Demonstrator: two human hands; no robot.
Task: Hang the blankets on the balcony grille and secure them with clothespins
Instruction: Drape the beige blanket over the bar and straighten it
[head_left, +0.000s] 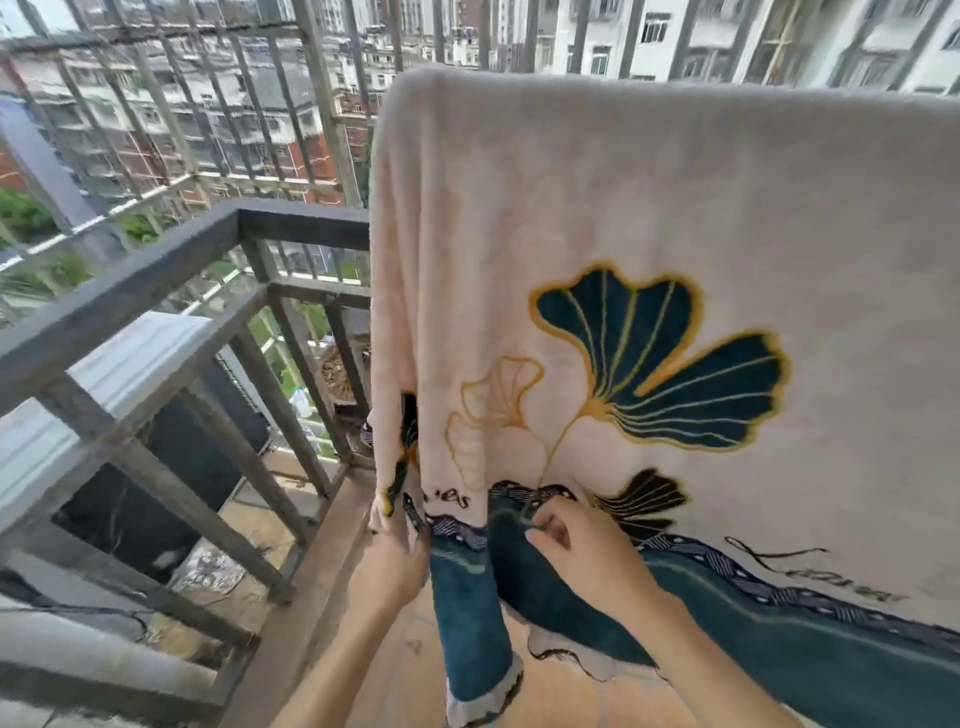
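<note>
On a high-rise balcony, a dark metal railing (130, 291) runs along the left side, with a boxy unit (171, 452), white on top and dark-faced, sitting just outside it; above the railing the slanting bars of the balcony grille (322, 104) cross a view of pale apartment blocks (670, 31); a pot (337, 374) of dry matter stands beyond the corner of the railing. At centre, a person's left hand (397, 558) reaches up from the bottom edge and grips the hanging left fold of the blanket (623, 208), its fingers curled round the cloth and partly hidden by it. Just beside it, the right hand (582, 556) has thumb and forefinger pinched together on the blanket's dark teal border (779, 649), the other fingers curled in; whether anything else sits between the fingertips is too blurred to say. The cream blanket is draped over a horizontal grille bar at the top and falls across the right two thirds of the view; it is printed with teal, gold-edged ginkgo leaves (649, 353), and its frilled lower hem hangs above the brown floor (332, 597).
</note>
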